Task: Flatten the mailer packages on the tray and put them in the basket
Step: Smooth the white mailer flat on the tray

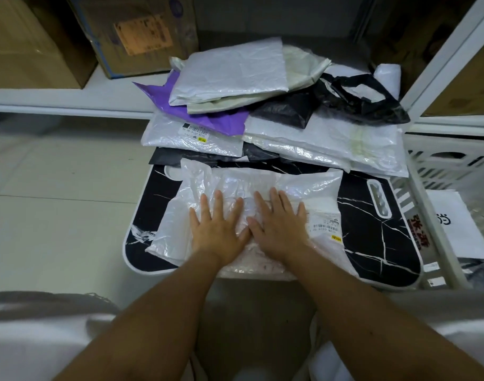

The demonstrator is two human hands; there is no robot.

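Translucent white plastic fills the near middle of my view: a crinkled white poly mailer package lies across the near half of the black marble-patterned tray with a white rim, its near edge hanging just over the tray's near edge. I have both hands flat on it, side by side and nearly touching at the thumbs. My left hand presses down with fingers straight and spread, holding nothing; my right hand does the same just beside it, fingers pointing toward the far edge. A white shipping label with a barcode and a yellow sticker sits on the mailer near my right hand, toward the tray's right edge. A slot handle is cut into the tray's right side. Just beyond the right edge stands a white slatted plastic basket, with a white flat bag printed in black and red lying inside it. Along the tray's far edge a heap of other mailers is stacked: a white one with a barcode label, a purple one, a crumpled black bag, and a large white mailer on top. Farthest off, brown cardboard boxes stand on a white shelf.
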